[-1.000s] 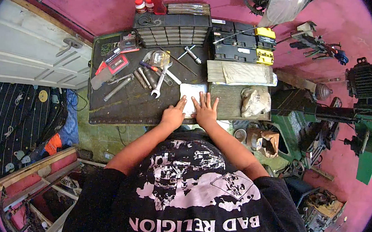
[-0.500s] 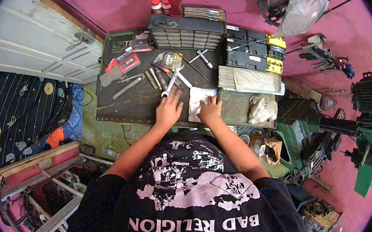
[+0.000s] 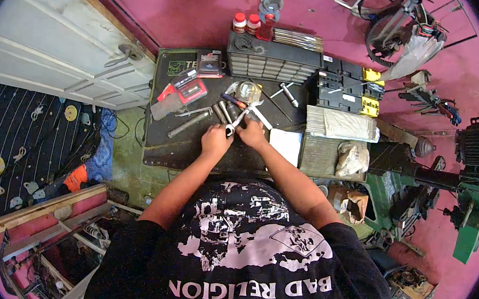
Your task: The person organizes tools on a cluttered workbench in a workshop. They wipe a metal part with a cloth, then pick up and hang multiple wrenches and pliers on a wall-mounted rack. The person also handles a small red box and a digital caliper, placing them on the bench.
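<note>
A silver combination wrench (image 3: 239, 118) lies slantwise near the middle of the dark workbench top (image 3: 192, 159). My left hand (image 3: 215, 142) is closed at its near end, where the ring shows by the fingertips. From the other side, my right hand (image 3: 253, 134) curls its fingers against the wrench's shaft. To the right of that hand lies a white sheet of paper (image 3: 284, 148). Several metal sockets and bars (image 3: 220, 112) sit just beyond my left hand. A roll of clear tape (image 3: 249, 93) and a screwdriver with a purple handle (image 3: 230, 99) lie past the wrench.
A long metal tube (image 3: 189, 125) and red-backed packages (image 3: 189, 89) occupy the bench's left. At the back stands a drawer organizer (image 3: 271, 66), with black and yellow cases (image 3: 345, 87) beside it. A crumpled plastic bag (image 3: 353, 159) rests on a ribbed tray at right; a T-handle (image 3: 289, 94) lies behind.
My right hand has left the white paper and moved left to the wrench. My left hand has closed at the wrench's near end. The view has shifted, moving the bench rightward in the picture.
</note>
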